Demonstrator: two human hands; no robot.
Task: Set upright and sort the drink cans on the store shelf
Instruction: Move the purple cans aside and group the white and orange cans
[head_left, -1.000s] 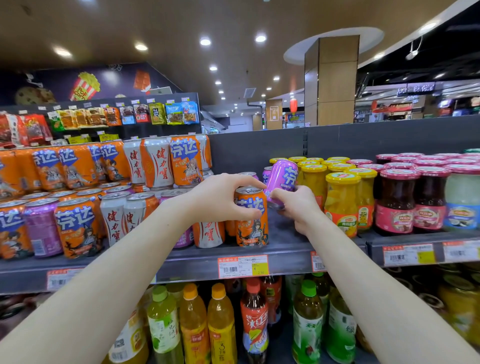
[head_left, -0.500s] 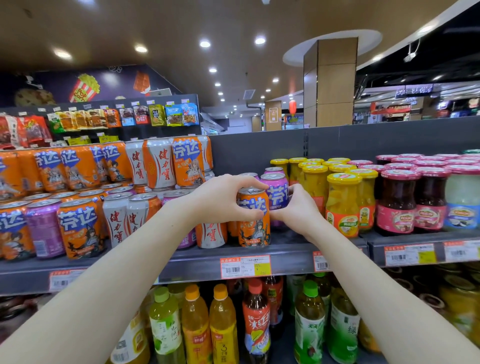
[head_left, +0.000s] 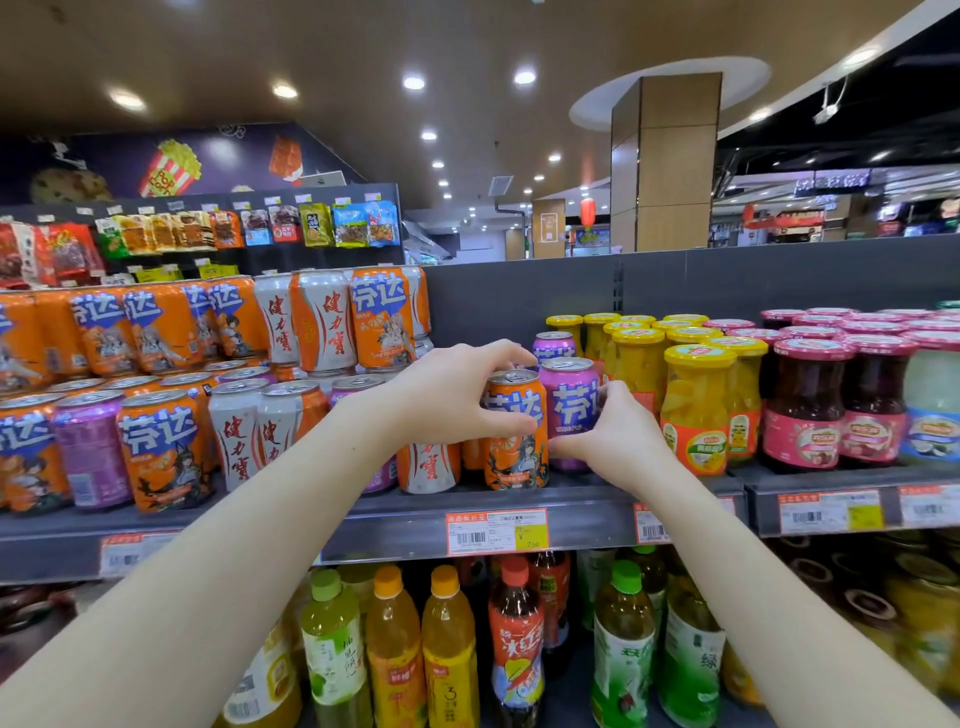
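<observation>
An orange can (head_left: 517, 441) stands upright near the front of the grey shelf (head_left: 395, 525). My left hand (head_left: 447, 395) grips it from the left, fingers over its top. Right beside it stands a purple can (head_left: 570, 405), upright, with my right hand (head_left: 608, 431) wrapped round its lower right side. Another purple can (head_left: 554, 345) stands behind them. To the left are several orange, purple and white-and-orange cans (head_left: 156, 447), stacked in two layers.
Yellow-lidded fruit jars (head_left: 696, 410) stand close to the right of the purple can, then red-lidded jars (head_left: 802, 405). Drink bottles (head_left: 452, 649) fill the shelf below. Price tags (head_left: 496, 530) hang on the shelf edge. A dark back panel (head_left: 519, 296) closes the shelf behind.
My right hand has turned the tilted purple can upright and set it down on the shelf beside the orange can. My left hand has stayed on the orange can.
</observation>
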